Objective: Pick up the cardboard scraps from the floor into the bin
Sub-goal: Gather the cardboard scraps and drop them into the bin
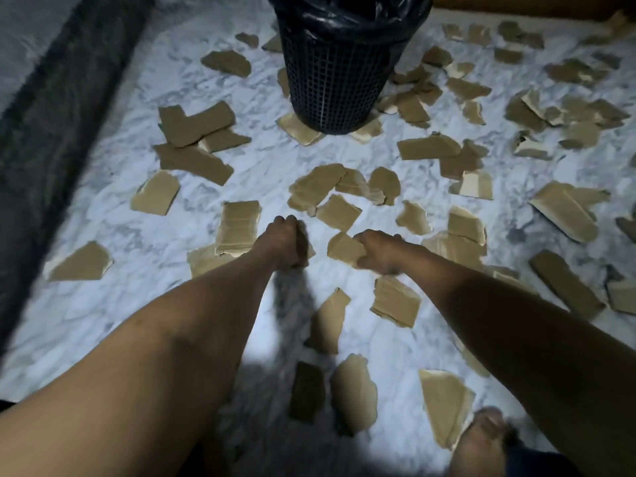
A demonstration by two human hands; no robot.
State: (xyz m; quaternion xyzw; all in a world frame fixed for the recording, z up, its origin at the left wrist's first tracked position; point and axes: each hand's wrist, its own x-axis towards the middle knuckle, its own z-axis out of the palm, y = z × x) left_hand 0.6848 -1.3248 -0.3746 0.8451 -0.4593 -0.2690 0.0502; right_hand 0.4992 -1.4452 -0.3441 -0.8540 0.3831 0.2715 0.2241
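Note:
Several torn brown cardboard scraps lie scattered over the white marble floor. A black mesh bin lined with a black bag stands at the top centre, resting on a few scraps. My left hand is curled into a fist low over the floor, and a sliver of cardboard shows at its right edge. My right hand is closed on the edge of a tan scrap, just right of the left hand. Both hands are well short of the bin.
A dark grey strip runs along the left side of the floor. A brown wooden edge crosses the top right. My bare foot stands at the bottom right among scraps. Dense scraps cover the right side.

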